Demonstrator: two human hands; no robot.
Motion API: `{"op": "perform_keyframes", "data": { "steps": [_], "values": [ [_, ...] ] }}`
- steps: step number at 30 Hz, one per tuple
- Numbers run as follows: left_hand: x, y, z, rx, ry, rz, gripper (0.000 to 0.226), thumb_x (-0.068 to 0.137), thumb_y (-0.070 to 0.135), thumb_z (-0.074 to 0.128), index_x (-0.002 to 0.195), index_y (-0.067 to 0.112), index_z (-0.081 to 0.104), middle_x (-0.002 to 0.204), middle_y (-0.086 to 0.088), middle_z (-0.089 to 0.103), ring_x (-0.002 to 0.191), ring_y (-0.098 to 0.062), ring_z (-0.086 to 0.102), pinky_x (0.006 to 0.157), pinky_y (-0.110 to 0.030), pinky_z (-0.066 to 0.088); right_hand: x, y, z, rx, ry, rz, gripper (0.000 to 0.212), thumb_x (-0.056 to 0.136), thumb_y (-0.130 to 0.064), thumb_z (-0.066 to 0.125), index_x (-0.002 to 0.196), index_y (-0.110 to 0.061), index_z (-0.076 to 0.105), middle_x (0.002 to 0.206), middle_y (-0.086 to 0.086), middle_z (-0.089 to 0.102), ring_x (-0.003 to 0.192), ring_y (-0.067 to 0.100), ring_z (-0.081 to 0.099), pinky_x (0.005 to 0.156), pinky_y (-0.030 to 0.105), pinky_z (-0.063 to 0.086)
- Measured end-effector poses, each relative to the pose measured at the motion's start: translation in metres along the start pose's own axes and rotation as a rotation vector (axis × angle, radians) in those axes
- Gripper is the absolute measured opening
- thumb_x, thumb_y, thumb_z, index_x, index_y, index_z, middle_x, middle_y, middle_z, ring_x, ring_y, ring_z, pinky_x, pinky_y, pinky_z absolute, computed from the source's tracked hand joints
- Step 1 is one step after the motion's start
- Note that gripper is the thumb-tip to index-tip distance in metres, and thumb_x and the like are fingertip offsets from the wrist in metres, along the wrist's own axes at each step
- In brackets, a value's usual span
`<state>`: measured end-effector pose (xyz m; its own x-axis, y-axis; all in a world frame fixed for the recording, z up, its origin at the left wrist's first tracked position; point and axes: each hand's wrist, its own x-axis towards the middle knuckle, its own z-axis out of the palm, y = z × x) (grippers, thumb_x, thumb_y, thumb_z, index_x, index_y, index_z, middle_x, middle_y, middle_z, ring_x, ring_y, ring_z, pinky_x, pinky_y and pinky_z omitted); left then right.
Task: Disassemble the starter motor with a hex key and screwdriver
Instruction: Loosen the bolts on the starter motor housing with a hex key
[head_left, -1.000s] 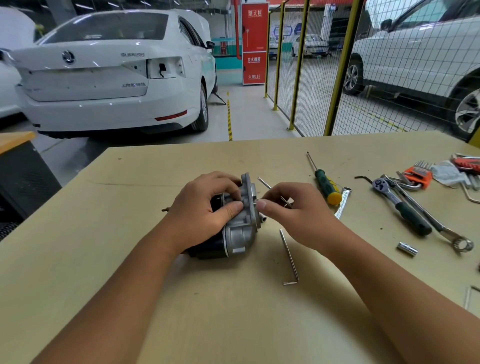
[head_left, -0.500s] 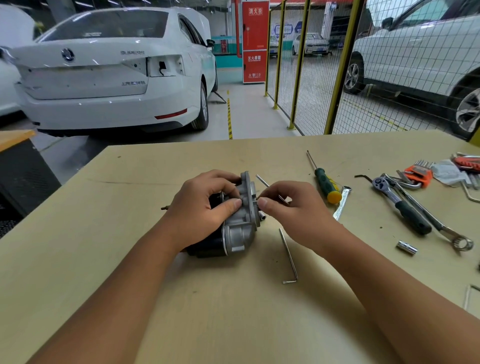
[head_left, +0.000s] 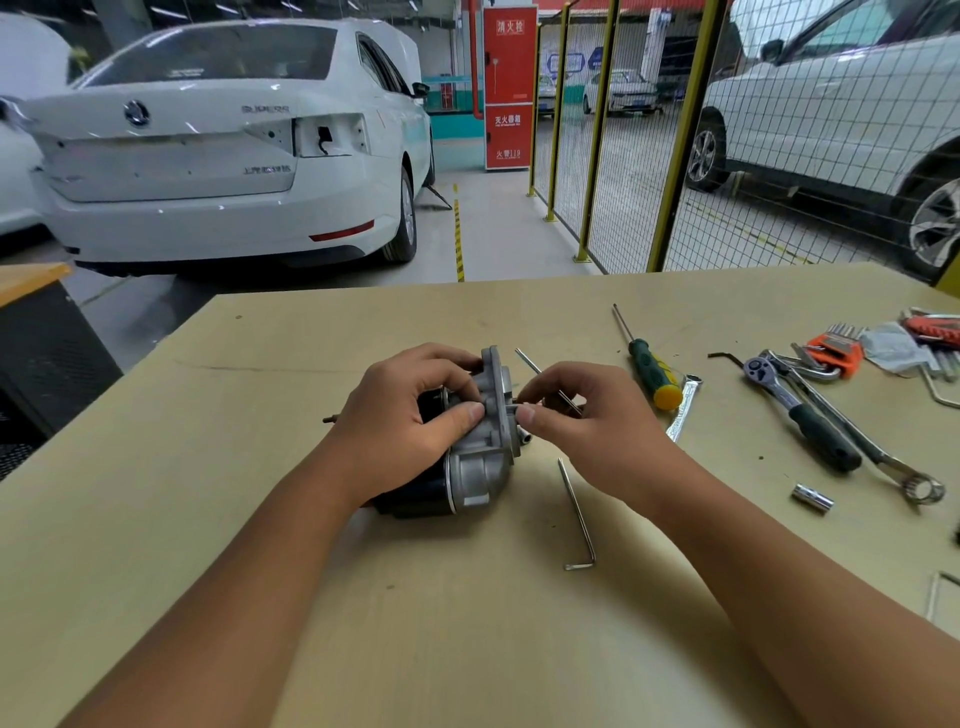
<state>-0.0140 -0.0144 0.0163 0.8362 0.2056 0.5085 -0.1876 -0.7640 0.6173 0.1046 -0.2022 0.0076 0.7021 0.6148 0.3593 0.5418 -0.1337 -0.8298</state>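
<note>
Head view shows our left hand (head_left: 410, 431) curled over the starter motor (head_left: 467, 452), fingers wrapped across its top and thumb pressed on the grey housing, holding it down on the table (head_left: 260, 519) at centre. Our right hand (head_left: 587, 431) sits just right of the motor, thumb and forefinger pinching a thin hex key (head_left: 545, 379) at the housing face, its long arm slanting up to the far left. A second hex key (head_left: 579, 519) lies on the table nearer to us, just right of the motor. Farther right lie a green-handled screwdriver (head_left: 649, 374), a ratchet (head_left: 800, 415), a socket (head_left: 813, 499) and an orange hex key set (head_left: 836, 353).
</note>
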Motion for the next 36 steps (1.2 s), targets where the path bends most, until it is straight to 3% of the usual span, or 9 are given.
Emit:
{"op": "perform_keyframes", "data": {
  "steps": [5,9,13,18,21,23,27,32,36],
  "values": [
    [0.0002,0.0007,0.0007,0.006,0.009,-0.006,0.006,0.083,0.029,0.073,0.085,0.024,0.076,0.12,0.02,0.068,0.114,-0.005,0.065,0.1,-0.04,0.052,0.0008,0.0023,0.0006,-0.125,-0.011,-0.015,0.022,0.095,-0.035,0.067,0.08,-0.021,0.076,0.068,-0.003,0.066,0.068,0.012,0.058,0.063,0.034,0.045],
    [0.0007,0.0014,0.0011,0.011,0.014,-0.008,0.009,0.083,0.029,0.073,0.086,0.022,0.077,0.12,0.018,0.069,0.113,-0.005,0.066,0.1,-0.039,0.052,0.0013,0.0016,-0.0007,-0.022,-0.012,0.001,0.006,0.087,-0.025,0.078,0.082,-0.024,0.075,0.072,-0.002,0.067,0.07,0.016,0.06,0.065,0.034,0.05],
    [0.0001,-0.0001,0.0016,0.005,0.018,0.002,0.004,0.084,0.024,0.076,0.086,0.021,0.077,0.12,0.016,0.07,0.114,-0.006,0.066,0.1,-0.038,0.052,0.0001,0.0045,0.0,-0.062,-0.003,-0.014,0.019,0.093,-0.034,0.069,0.079,-0.025,0.077,0.069,-0.007,0.068,0.066,0.003,0.058,0.063,0.028,0.045],
    [-0.0006,-0.0007,0.0007,0.014,0.015,-0.004,0.009,0.087,0.01,0.082,0.086,0.017,0.078,0.119,0.016,0.07,0.113,-0.002,0.065,0.101,-0.028,0.05,0.0009,0.0035,0.0012,0.045,0.024,-0.014,0.006,0.087,-0.024,0.077,0.082,-0.023,0.076,0.074,0.007,0.069,0.075,0.027,0.062,0.067,0.04,0.052],
    [-0.0004,0.0001,-0.0001,0.019,0.021,0.002,0.009,0.086,0.008,0.082,0.085,0.016,0.078,0.118,0.015,0.07,0.112,-0.002,0.065,0.1,-0.026,0.05,0.0008,0.002,0.002,-0.039,0.033,-0.052,0.027,0.095,-0.039,0.066,0.079,-0.02,0.077,0.068,-0.002,0.068,0.066,0.013,0.059,0.064,0.034,0.046],
    [-0.0004,0.0004,-0.0007,0.027,0.021,0.0,0.009,0.086,0.007,0.082,0.085,0.016,0.078,0.118,0.014,0.07,0.112,-0.002,0.066,0.1,-0.027,0.05,0.0015,0.0012,0.0026,-0.2,0.039,-0.078,0.036,0.098,-0.04,0.06,0.079,-0.013,0.076,0.067,0.001,0.067,0.067,0.016,0.06,0.065,0.038,0.046],
    [-0.0001,0.0007,-0.001,0.021,0.014,-0.009,0.008,0.087,0.009,0.082,0.086,0.016,0.078,0.118,0.014,0.07,0.111,-0.002,0.066,0.1,-0.03,0.051,0.0034,-0.0014,-0.0002,-0.105,0.028,-0.093,0.005,0.088,-0.024,0.077,0.084,-0.023,0.075,0.068,-0.01,0.063,0.067,0.009,0.057,0.064,0.032,0.048],
    [0.0,0.0013,-0.0014,0.034,0.011,-0.02,0.009,0.087,0.009,0.082,0.085,0.017,0.078,0.117,0.014,0.07,0.111,0.0,0.065,0.1,-0.028,0.05,0.0024,-0.0018,0.002,-0.187,0.03,-0.08,0.024,0.095,-0.036,0.066,0.083,-0.018,0.077,0.072,-0.001,0.07,0.073,0.014,0.063,0.066,0.037,0.05],
    [-0.0003,0.0028,-0.0012,0.029,0.018,-0.02,0.014,0.087,0.01,0.082,0.083,0.022,0.076,0.118,0.013,0.071,0.111,-0.001,0.065,0.099,-0.025,0.049,0.0032,-0.0025,-0.0002,-0.07,0.025,-0.05,0.007,0.088,-0.025,0.076,0.084,-0.02,0.076,0.072,0.001,0.067,0.075,0.023,0.063,0.07,0.04,0.052]
  ]
}}
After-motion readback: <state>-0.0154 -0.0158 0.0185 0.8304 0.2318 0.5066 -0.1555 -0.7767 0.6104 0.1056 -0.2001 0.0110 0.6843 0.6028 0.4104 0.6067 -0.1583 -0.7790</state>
